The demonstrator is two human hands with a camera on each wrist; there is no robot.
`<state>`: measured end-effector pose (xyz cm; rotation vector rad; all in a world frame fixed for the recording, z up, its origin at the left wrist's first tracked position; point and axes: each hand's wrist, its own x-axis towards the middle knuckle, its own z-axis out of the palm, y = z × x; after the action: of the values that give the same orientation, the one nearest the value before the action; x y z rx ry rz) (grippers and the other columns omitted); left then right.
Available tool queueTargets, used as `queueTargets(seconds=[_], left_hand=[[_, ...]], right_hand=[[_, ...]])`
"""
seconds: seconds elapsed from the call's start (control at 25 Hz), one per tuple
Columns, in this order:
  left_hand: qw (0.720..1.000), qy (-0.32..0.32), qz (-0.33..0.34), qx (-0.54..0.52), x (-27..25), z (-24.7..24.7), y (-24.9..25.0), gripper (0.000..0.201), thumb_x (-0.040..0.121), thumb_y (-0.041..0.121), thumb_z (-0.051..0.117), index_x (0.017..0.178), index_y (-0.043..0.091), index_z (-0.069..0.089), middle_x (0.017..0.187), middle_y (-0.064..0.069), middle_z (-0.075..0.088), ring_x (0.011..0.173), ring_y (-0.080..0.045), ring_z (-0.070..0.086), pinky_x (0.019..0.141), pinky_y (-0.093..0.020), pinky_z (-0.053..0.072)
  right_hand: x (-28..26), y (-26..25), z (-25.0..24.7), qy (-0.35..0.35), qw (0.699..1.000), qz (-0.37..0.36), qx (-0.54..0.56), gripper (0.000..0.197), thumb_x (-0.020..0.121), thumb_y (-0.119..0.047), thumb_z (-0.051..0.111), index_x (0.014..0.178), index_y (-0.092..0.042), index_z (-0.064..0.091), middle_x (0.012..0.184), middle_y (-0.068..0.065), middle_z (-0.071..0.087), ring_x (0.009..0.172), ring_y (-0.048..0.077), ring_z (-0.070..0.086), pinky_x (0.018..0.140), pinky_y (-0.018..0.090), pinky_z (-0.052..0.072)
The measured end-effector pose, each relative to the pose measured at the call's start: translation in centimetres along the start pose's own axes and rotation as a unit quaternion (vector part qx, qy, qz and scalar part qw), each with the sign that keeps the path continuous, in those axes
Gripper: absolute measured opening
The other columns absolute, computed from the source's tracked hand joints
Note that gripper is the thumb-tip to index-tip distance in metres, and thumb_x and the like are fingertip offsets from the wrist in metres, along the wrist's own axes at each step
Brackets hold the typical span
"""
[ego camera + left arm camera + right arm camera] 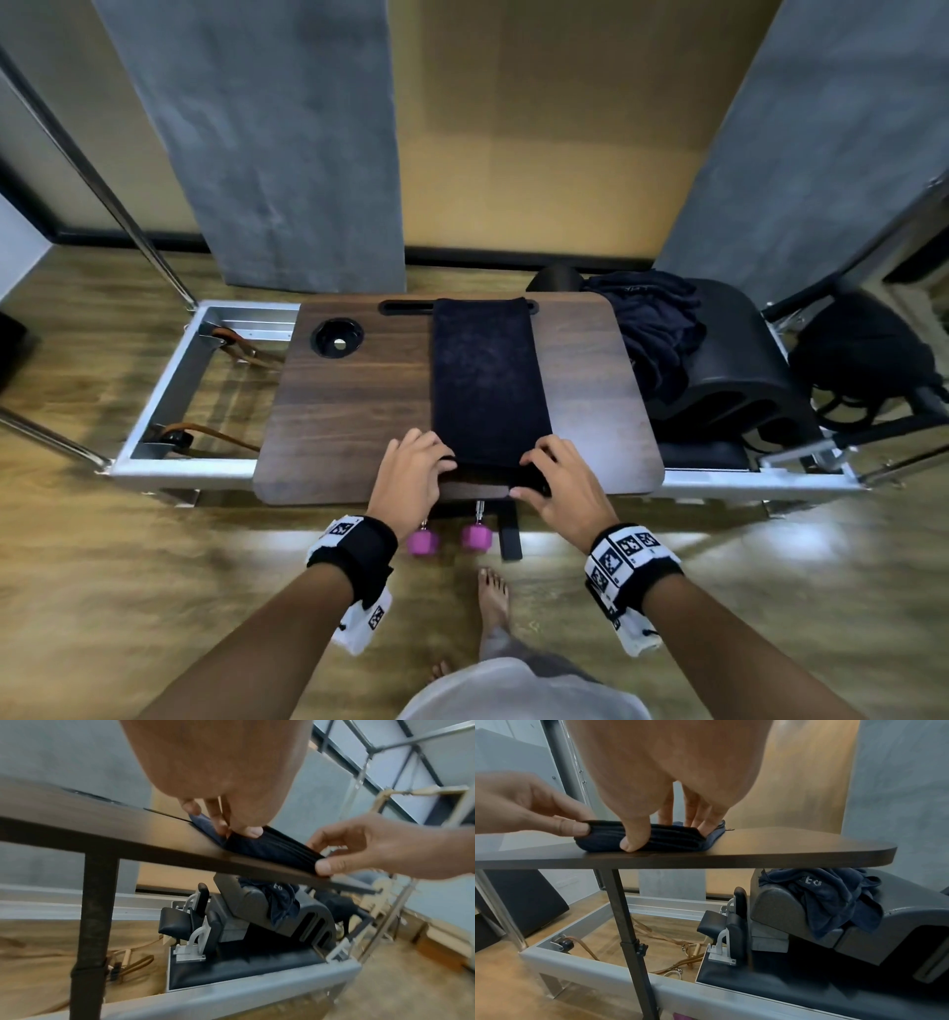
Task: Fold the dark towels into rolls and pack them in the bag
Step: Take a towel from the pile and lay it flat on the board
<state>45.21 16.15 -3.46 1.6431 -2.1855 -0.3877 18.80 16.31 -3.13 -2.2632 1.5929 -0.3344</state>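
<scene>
A dark towel [488,380], folded into a long strip, lies lengthwise down the middle of the wooden tabletop [349,411], its near end at the table's front edge. The left hand [411,475] pinches that end's left corner between thumb and fingers; the right hand [560,485] pinches the right corner, thumb against the stacked layers. More dark towels [652,334] lie heaped on a black padded arc [739,380] just right of the table, with a black bag [862,349] beyond them.
</scene>
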Motion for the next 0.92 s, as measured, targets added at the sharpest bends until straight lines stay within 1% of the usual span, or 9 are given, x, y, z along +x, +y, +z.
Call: queueTargets(seconds=[0.12,0.24,0.32,0.44,0.52,0.6,0.72,0.84,0.92], left_hand=[[0.995,-0.026,-0.083,-0.049,1.4,0.3,-0.3,0.019,0.106,0.009,0.056,0.097,0.017,0.071,0.096,0.002,0.066,0.102,-0.027,0.057,0.082,-0.037,0.033],[0.989,-0.019,-0.106,-0.1,1.7,0.1,-1.0,0.014,0.106,0.01,0.056,0.103,0.023,0.059,0.091,0.007,0.066,0.095,-0.021,0.058,0.087,-0.039,0.036],[0.99,-0.012,-0.093,-0.105,1.7,-0.4,-1.3,0.014,0.105,0.016,0.059,0.098,0.028,0.055,0.086,0.01,0.065,0.09,-0.017,0.058,0.089,-0.042,0.04],[0.997,0.011,-0.043,-0.062,1.5,-0.9,-1.2,0.012,0.104,0.027,0.064,0.092,0.028,0.069,0.09,0.014,0.069,0.092,-0.016,0.058,0.085,-0.044,0.044],[0.999,0.04,-0.003,-0.032,0.8,-0.7,-0.9,0.014,0.101,0.035,0.069,0.098,0.026,0.079,0.102,0.012,0.069,0.1,-0.018,0.06,0.082,-0.04,0.045],[0.998,0.051,0.019,-0.013,0.0,0.0,-0.6,0.031,0.095,0.048,0.072,0.109,0.022,0.082,0.115,0.01,0.066,0.107,-0.016,0.058,0.083,-0.037,0.045],[0.999,0.047,0.025,0.004,-0.3,1.0,-0.4,0.037,0.096,0.053,0.065,0.112,0.024,0.082,0.114,0.013,0.059,0.105,-0.011,0.053,0.082,-0.032,0.043],[0.992,0.072,-0.057,-0.082,0.8,1.5,-0.5,0.017,0.095,0.041,0.073,0.094,0.028,0.084,0.102,0.014,0.052,0.1,-0.011,0.05,0.082,-0.035,0.043],[0.984,0.051,-0.136,-0.099,1.9,1.7,-0.7,0.02,0.097,0.041,0.073,0.089,0.025,0.082,0.101,0.012,0.049,0.101,-0.014,0.048,0.085,-0.038,0.043]], right_hand=[[0.6,-0.4,0.1,0.002,0.999,-0.01,-0.045,0.042,0.094,-0.036,0.073,0.13,-0.022,0.057,0.124,-0.004,0.056,0.112,0.018,0.054,0.096,0.036,0.049],[1.2,-0.8,0.0,0.01,0.996,-0.025,-0.086,0.032,0.1,-0.021,0.065,0.13,-0.022,0.055,0.115,-0.003,0.063,0.102,0.021,0.059,0.092,0.037,0.05],[1.7,-0.6,-0.2,0.015,0.994,-0.049,-0.099,0.023,0.099,-0.014,0.064,0.122,-0.019,0.063,0.106,-0.001,0.066,0.096,0.023,0.062,0.088,0.037,0.05],[2.2,0.0,-0.6,0.038,0.996,-0.055,-0.061,0.019,0.092,-0.004,0.07,0.107,-0.014,0.073,0.105,0.001,0.065,0.097,0.023,0.062,0.086,0.038,0.05],[2.6,0.0,-0.8,0.042,0.997,-0.04,-0.051,0.018,0.09,-0.004,0.07,0.102,-0.016,0.076,0.111,-0.001,0.061,0.103,0.019,0.057,0.088,0.036,0.045],[3.2,0.0,-0.7,0.035,0.997,-0.028,-0.057,0.022,0.089,-0.002,0.067,0.098,-0.02,0.076,0.107,-0.006,0.061,0.102,0.017,0.055,0.088,0.035,0.04],[4.5,0.2,-1.0,-0.01,0.999,-0.015,-0.045,0.03,0.089,0.005,0.059,0.097,-0.017,0.076,0.1,-0.004,0.067,0.099,0.02,0.058,0.086,0.033,0.043],[5.6,0.7,-1.9,-0.045,0.998,0.047,0.014,0.025,0.093,0.004,0.057,0.101,-0.016,0.069,0.094,0.003,0.07,0.093,0.024,0.062,0.081,0.037,0.05],[5.8,0.6,-2.2,-0.027,0.997,0.064,0.039,0.023,0.093,0.0,0.061,0.103,-0.02,0.056,0.086,0.001,0.065,0.083,0.024,0.06,0.074,0.04,0.051]])
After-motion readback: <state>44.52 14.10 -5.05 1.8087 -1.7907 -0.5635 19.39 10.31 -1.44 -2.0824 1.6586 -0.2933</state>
